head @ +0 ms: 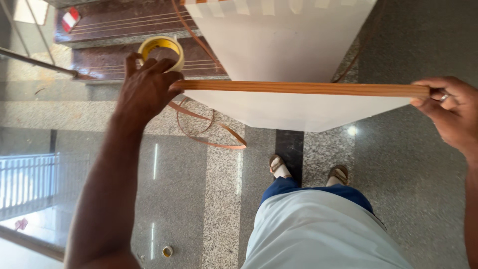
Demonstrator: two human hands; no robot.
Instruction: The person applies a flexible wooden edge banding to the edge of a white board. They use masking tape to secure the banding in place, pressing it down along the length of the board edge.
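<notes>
I stand over a white board (294, 109) held on edge, its near edge covered by a wood-coloured edge band strip (308, 88). My left hand (147, 89) holds a roll of yellow tape (162, 50) and presses on the left end of the strip. At the strip's right end, my right hand (450, 112), with a ring on one finger, pinches the board's corner. A second white board (284, 35) stands behind.
Loose coils of brown edge banding (204, 132) lie on the polished granite floor (189, 189). Dark red stone steps (114, 30) rise at the upper left. A small tape roll (168, 251) sits on the floor near the bottom. My sandalled feet (308, 172) show below the board.
</notes>
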